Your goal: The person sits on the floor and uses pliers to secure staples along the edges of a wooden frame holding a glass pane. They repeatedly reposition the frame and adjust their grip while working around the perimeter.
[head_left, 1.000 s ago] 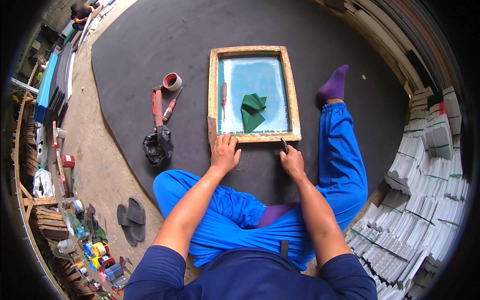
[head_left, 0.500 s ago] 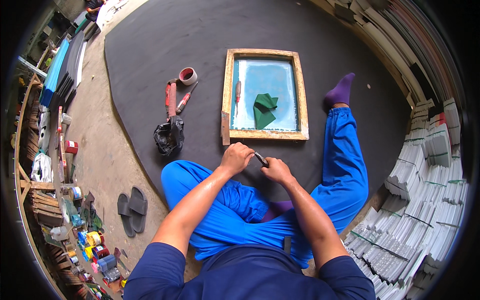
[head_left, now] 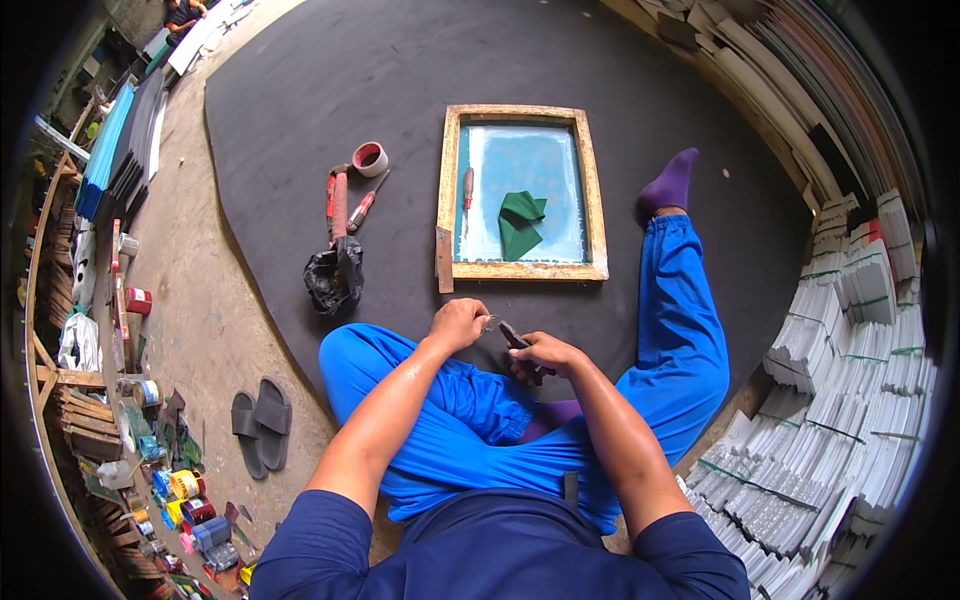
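Centrally, just below the middle of the frame, both hands meet over the lap of a person seated on a dark mat (head_left: 300, 90). The right hand (head_left: 545, 355) is closed around the dark handles of a pair of pliers (head_left: 512, 338), whose nose points up and left toward the other hand. The left hand (head_left: 458, 324) is curled, fingertips pinched at the tip of the pliers; what it pinches is too small to tell.

Above the hands, centre of the frame, lies a wooden screen frame (head_left: 444, 180) flat on the mat, its mesh pale blue. On the mesh rest a folded green cloth (head_left: 520, 222) and, near its left edge, a small red-handled tool (head_left: 467, 190).

Left of the frame, on the mat: a roll of red tape (head_left: 370, 158), a red-handled screwdriver (head_left: 362, 208), a long red tool (head_left: 338, 200) and a crumpled black bag (head_left: 333, 280) below it.

Lower left, off the mat, a pair of dark sandals (head_left: 260, 425) sits on bare concrete. Stacked white sheets (head_left: 850, 330) fill the right edge.
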Tool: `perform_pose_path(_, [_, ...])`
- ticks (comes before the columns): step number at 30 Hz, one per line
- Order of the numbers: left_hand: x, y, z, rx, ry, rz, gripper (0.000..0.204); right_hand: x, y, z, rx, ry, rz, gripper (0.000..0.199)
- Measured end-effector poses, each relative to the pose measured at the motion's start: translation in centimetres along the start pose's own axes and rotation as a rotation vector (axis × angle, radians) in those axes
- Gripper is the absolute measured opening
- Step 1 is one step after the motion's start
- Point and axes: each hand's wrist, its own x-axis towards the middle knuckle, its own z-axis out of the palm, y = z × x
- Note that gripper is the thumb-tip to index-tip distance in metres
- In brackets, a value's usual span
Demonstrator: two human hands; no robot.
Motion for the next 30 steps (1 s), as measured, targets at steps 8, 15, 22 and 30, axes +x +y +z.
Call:
perform_pose_path(8, [-0.2,0.6,-0.7,0.259,-0.08,-0.07,0.026,-1.2,-0.2,-4.4,0.042,0.471,-0.146,0.028])
perform_pose_path(15, [1.4,1.0,0.4,0.313,0.313,0.232,0.022,-1.4,-1.6,-6.3,0.015,0.543,-0.06,0.027])
perform_pose_path(22, [1.6,0.8,0.8,0.313,0.31,0.226,0.021,0.1,-1.0,-7.5,-0.04,0.603,-0.079,0.031])
perform_pose_path(30, [2.1,0.4,0.4,0.324,0.336,0.223,0.021,-0.5,-2.3,-7.6,-0.26,0.676,0.016,0.028])
